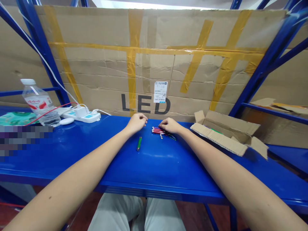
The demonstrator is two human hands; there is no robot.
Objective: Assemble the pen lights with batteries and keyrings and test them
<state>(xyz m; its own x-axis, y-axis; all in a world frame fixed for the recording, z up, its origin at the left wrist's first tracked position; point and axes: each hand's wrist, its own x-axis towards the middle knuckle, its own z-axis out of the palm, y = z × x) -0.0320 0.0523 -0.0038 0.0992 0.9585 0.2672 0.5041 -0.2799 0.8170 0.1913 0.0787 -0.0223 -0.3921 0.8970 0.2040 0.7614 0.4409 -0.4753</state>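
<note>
My left hand (137,122) rests on the blue table (154,166) with its fingers curled in; I cannot make out anything inside them. My right hand (169,125) lies over a small pile of red and green pen-like sticks (158,130), fingers bent down onto them. One green stick (139,143) lies alone on the table, a little nearer to me than the left hand and apart from both hands.
An open cardboard box (228,133) sits to the right of my right hand. At the far left stand a water bottle (39,102), a white power strip (83,115) with cables and a green packet (14,118). A taped cardboard wall marked LED (154,64) backs the table.
</note>
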